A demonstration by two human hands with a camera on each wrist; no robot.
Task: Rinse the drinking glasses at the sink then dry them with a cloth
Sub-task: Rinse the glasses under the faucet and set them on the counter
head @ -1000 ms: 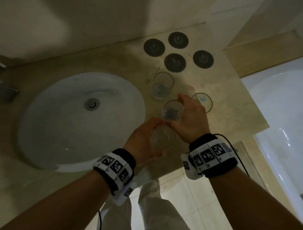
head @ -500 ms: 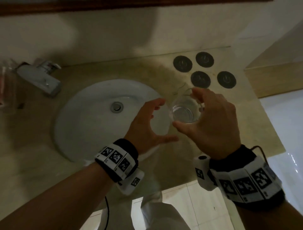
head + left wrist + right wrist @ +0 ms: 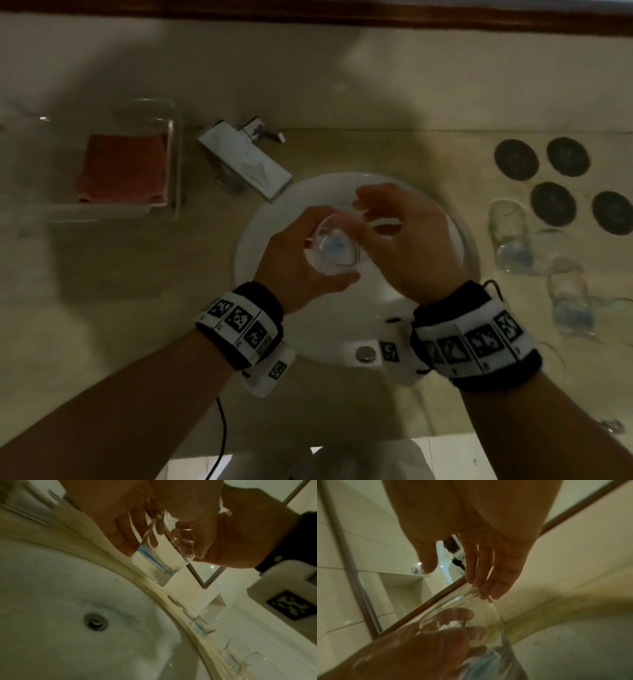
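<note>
Over the round white sink basin (image 3: 455, 240), with the square chrome tap (image 3: 245, 161) showing no water, your left hand (image 3: 291, 267) grips one clear drinking glass (image 3: 334, 248); your right hand (image 3: 407, 240) hangs loose-fingered at its rim. No rinsing is visible yet; two more clear glasses (image 3: 510, 236) wait on the counter and the folded red cloth (image 3: 125, 168) lies untouched.

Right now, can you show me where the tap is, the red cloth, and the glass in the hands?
tap (image 3: 247, 163), head view, on its flat shiny spout.
red cloth (image 3: 124, 168), head view, on the middle of the folded cloth.
glass (image 3: 334, 248), head view, on its base, seen through the open mouth.
</note>
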